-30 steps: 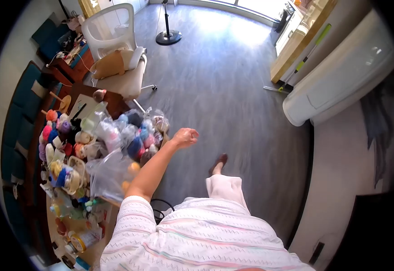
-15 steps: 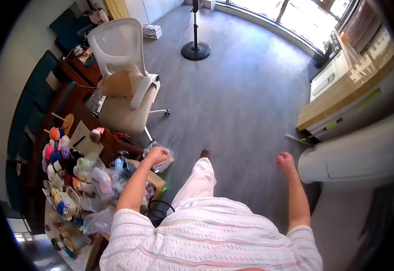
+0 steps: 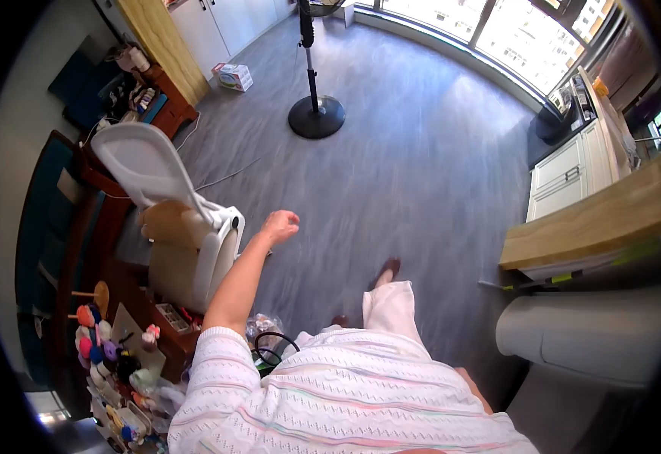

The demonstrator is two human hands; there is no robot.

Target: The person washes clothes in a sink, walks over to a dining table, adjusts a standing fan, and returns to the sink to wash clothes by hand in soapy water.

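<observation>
My left hand (image 3: 280, 227) is held out in front over the grey floor, its fingers curled; whether anything is inside them I cannot make out. The nearest thing to it is the white mesh chair (image 3: 213, 250), just to its left, with a tan cushion (image 3: 170, 224) on the seat. My right hand is not in view; only a bit of the right forearm shows beside the striped white top (image 3: 361, 390). A brown shoe (image 3: 390, 268) and a pale trouser leg (image 3: 389, 309) are stretched forward on the floor.
A black standing fan (image 3: 316, 116) is ahead, with a box (image 3: 233, 76) to its left. Yarn balls (image 3: 92, 333) crowd a table at lower left. On the right are a white rounded appliance (image 3: 580, 337), a wooden-edged partition (image 3: 588, 227) and white cabinets (image 3: 561, 178).
The view has moved forward: chair and fan are nearer, and the yarn has slid toward the lower left. My right hand, visible half a second ago, has left view. The leading leg has changed.
</observation>
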